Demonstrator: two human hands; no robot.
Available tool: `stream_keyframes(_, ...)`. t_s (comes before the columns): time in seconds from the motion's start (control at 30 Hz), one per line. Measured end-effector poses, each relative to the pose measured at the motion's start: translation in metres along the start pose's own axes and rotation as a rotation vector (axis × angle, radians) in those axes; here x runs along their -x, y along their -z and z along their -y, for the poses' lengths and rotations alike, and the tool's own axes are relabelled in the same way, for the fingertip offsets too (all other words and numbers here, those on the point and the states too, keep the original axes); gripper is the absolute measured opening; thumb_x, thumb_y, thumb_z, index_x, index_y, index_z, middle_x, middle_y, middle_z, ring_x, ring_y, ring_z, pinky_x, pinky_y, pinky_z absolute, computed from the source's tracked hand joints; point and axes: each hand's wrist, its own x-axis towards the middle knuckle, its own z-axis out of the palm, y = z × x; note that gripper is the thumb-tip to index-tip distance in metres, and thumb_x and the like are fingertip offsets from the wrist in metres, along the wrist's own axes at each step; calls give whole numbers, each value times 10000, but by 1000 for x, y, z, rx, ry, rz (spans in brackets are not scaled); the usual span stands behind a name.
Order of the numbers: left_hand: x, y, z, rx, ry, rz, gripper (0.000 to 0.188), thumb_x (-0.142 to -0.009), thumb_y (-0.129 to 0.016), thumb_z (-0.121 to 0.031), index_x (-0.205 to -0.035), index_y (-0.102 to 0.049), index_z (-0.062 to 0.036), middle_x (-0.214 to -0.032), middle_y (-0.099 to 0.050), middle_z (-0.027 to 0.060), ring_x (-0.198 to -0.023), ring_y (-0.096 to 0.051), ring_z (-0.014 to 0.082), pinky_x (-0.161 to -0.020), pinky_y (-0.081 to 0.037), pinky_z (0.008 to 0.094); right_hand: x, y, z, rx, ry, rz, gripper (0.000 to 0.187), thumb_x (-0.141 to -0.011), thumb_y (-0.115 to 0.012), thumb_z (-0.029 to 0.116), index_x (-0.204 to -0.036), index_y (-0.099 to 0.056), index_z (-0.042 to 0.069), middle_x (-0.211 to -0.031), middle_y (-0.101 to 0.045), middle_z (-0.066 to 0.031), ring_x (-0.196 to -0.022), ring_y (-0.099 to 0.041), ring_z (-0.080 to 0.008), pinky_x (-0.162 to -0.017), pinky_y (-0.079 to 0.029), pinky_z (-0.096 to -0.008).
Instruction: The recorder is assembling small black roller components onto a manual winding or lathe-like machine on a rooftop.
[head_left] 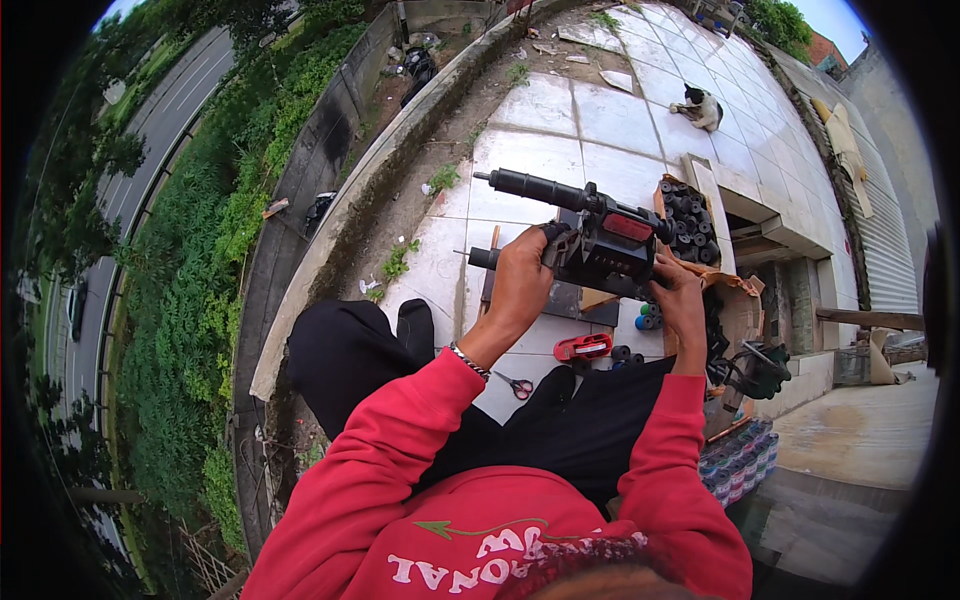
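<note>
Both hands hold up a black machine (612,258) in front of me, above the tiled floor. It has a boxy body with a red panel, and a long black barrel with a thin metal tip points left. My left hand (522,285) is wrapped round the machine's left side, below the barrel. At the lower right end, my right hand (680,292) grips it with bent fingers; the fingertips are partly hidden. A dark board lies on the floor beneath. Nearer my legs are a red case-like object (583,346) and scissors (521,387), with small green and blue rolls (648,316) beside them.
A cardboard box of black rolls (688,222) stands at the right, near another open carton (742,300) and a dark green machine (762,370). Wrapped coloured rolls (738,462) are stacked nearer. A cat (702,108) sits farther off. The low wall (330,235) borders the left.
</note>
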Motion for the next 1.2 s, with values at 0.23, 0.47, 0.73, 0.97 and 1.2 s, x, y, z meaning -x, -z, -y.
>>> stream_keyframes(0.23,0,1,-1,-37,18,17,280,-822,-556,146,-1050,-683,46,-943,-671,232,-869,-669,416,-747,-515,432,15,46,42,88,193,-22,341,-811,-759,-14,-1148,-777,35,-1317,-685,-212,-1208,-678,-276,-919,-556,-334)
stream_keyframes(0.47,0,2,-3,1,4,-10,307,-823,-557,144,-1077,-693,42,-973,-683,233,-889,-679,413,-764,-525,418,-48,50,38,-41,181,-158,252,-882,-748,63,-1131,-776,35,-1215,-740,-169,-957,-726,-175,-795,-567,-305)
stream_keyframes(0.73,0,5,-1,-10,8,6,281,-851,-563,127,-1080,-702,44,-978,-694,234,-900,-688,409,-769,-530,416,-75,9,-2,184,62,0,219,-835,-753,71,-1026,-740,-36,-838,-738,-152,-779,-707,-212,-803,-534,-319)
stream_keyframes(0.97,-1,5,1,-16,5,-15,241,-875,-589,101,-1079,-704,41,-976,-696,232,-889,-691,402,-759,-531,416,-4,0,-1,70,53,2,342,-799,-746,-5,-1140,-763,6,-1279,-701,-217,-1154,-702,-288,-961,-534,-335)
stream_keyframes(1.2,-2,6,3,-36,2,-22,202,-893,-614,72,-1073,-704,46,-968,-697,229,-861,-693,390,-741,-529,405,8,51,47,51,146,-43,363,-805,-743,-26,-1165,-763,19,-1360,-657,-217,-1205,-671,-260,-1007,-527,-349)
